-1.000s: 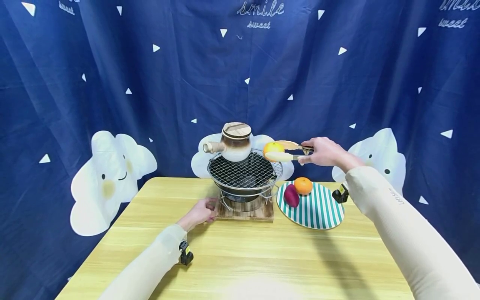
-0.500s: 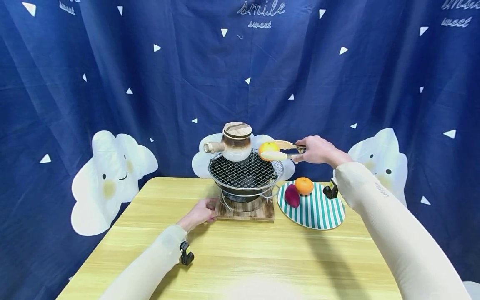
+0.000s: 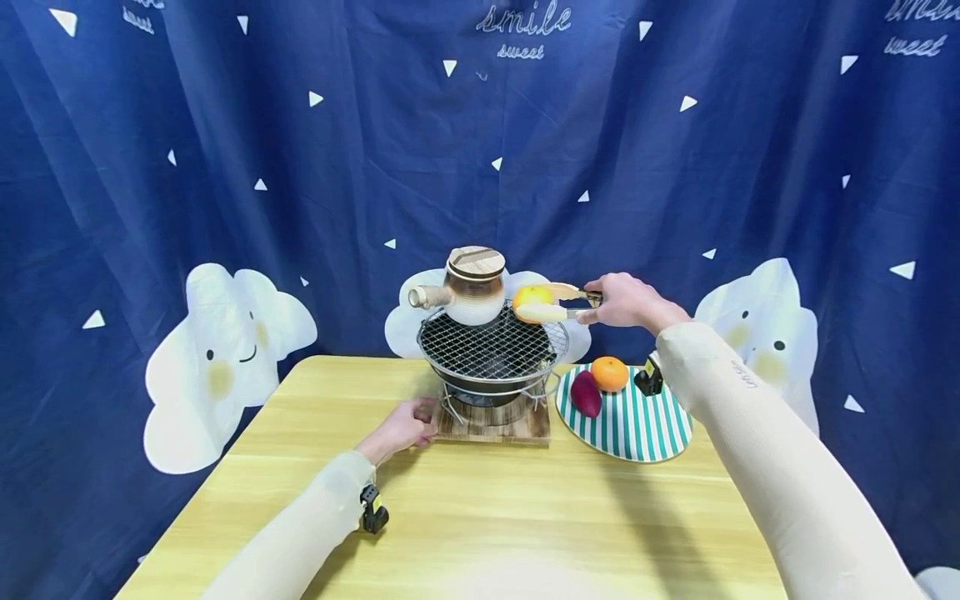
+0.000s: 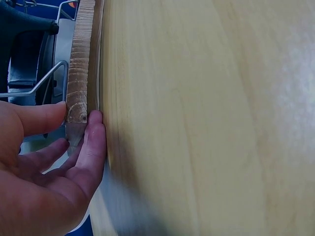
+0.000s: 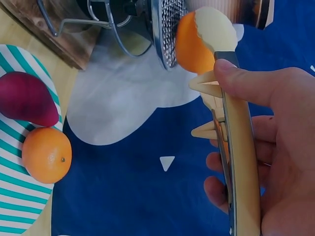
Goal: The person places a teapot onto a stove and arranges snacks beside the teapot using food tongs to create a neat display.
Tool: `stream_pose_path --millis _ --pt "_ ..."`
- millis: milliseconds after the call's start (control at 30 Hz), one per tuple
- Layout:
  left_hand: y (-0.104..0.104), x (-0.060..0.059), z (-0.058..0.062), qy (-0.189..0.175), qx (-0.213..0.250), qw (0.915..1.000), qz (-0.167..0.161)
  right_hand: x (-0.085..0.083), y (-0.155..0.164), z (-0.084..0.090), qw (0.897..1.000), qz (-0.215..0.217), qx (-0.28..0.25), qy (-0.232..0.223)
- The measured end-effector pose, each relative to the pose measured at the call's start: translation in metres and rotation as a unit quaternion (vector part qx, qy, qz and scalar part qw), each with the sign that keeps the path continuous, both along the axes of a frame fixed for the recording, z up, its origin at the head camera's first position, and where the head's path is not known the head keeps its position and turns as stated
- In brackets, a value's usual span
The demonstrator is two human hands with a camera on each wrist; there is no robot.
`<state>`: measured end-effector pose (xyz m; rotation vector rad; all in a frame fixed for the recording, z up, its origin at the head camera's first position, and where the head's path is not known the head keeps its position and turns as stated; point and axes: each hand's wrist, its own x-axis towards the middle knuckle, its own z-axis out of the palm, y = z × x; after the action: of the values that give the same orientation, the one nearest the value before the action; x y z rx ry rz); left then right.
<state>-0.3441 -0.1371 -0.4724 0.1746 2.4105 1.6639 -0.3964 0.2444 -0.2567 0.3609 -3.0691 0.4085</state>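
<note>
My right hand (image 3: 628, 302) grips a pair of tongs (image 5: 241, 147) with pale, blunt tips. Between those tips is an orange (image 3: 531, 303), at the right rear of the round wire grill (image 3: 487, 346). Whether the orange touches the mesh I cannot tell. At the left front corner of the wooden base board (image 4: 78, 73) under the grill, my left hand (image 3: 405, 425) pinches the edge, thumb on one face and fingers on the other. A brown and white clay pot (image 3: 474, 302) with a wooden lid and side handle sits at the grill's back.
A green-and-white striped oval mat (image 3: 637, 425) lies right of the grill. It bears a second orange (image 3: 610, 374) and a dark purplish-red fruit or vegetable (image 3: 586, 394). Behind the wooden table (image 3: 450, 517) hangs a dark blue curtain (image 3: 360, 167).
My right hand has moved left with the tongs, bringing the orange from the grill's right rim over the mesh, closer to the pot. My left hand has stayed at the board.
</note>
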Motion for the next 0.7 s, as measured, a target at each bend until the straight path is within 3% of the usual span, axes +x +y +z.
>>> stream_pose_path --millis 167,300,500,700 --pt "-0.001 0.007 -0.007 -0.004 -0.005 1.0 0.001 0.0 -0.002 -0.008 1.0 -0.001 0.003 -0.02" --pt "-0.001 0.005 -0.011 -0.001 -0.005 1.0 0.002 0.0 -0.003 -0.009 1.0 -0.001 0.002 -0.021" --pt "0.0 -0.003 -0.006 0.011 -0.001 0.9999 0.002 -0.002 -0.003 -0.004 1.0 -0.007 -0.003 -0.006" --pt "0.001 -0.001 -0.001 0.001 -0.006 1.0 0.004 -0.005 -0.004 -0.006 1.0 -0.006 -0.014 -0.016"
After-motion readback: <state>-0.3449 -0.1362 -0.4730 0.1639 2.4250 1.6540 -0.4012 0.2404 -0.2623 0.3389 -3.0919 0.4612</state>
